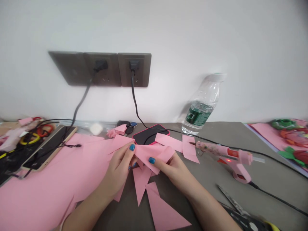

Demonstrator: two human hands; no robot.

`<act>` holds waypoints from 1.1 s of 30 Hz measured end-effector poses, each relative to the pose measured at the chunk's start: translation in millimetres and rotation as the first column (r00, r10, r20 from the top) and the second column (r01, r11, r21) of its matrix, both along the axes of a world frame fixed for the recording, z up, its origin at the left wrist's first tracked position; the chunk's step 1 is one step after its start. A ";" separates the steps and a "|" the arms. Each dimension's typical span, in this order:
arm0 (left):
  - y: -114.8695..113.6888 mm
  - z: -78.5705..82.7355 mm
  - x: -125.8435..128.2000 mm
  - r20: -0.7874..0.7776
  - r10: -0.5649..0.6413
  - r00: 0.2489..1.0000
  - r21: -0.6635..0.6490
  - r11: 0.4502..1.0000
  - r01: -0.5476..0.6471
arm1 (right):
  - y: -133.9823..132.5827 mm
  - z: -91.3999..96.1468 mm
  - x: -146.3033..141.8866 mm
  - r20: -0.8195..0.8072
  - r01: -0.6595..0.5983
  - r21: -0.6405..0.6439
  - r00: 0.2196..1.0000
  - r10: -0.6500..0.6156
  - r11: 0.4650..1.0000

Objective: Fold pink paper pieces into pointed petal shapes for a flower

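Between both hands, above the middle of the grey table, is a piece of pink paper (152,154) with a fold across it. My left hand (122,165) pinches its left corner between thumb and fingers. On the other side my right hand (168,163) grips the paper, thumb flat on top and fingers hidden behind. Beneath the hands lie several cut pink paper pieces (165,210), some triangular. A pink glue gun (223,155) lies to the right, its tip on pink paper scraps, with a small red light lit.
Open scissors (237,203) lie at the lower right. A water bottle (202,107) stands near the wall. A red-edged phone (150,134) lies behind the hands, another phone (49,147) at left beside large pink sheets (55,179). Cables run from wall sockets (134,72). Colourful crafts (293,138) sit far right.
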State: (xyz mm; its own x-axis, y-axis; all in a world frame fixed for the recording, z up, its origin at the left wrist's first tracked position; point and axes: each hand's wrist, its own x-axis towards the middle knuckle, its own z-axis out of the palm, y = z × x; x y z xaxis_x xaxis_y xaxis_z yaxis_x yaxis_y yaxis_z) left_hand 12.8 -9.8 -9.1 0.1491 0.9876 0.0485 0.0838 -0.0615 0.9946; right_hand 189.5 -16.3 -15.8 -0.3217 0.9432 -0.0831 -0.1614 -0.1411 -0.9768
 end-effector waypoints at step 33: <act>17.3 8.9 -28.1 -0.102 0.079 0.992 0.053 0.996 -0.074 | -3.9 -10.1 -1.8 -0.272 -0.111 0.053 0.955 0.121 0.992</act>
State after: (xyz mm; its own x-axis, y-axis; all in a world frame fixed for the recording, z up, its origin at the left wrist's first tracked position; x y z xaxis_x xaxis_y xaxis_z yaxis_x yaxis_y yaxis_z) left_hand -15.4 7.5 -0.3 0.0802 0.9931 0.0850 0.1932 -0.0992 0.9761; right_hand 187.7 -20.2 -25.9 -0.4344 0.8989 0.0572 -0.4080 -0.1398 -0.9022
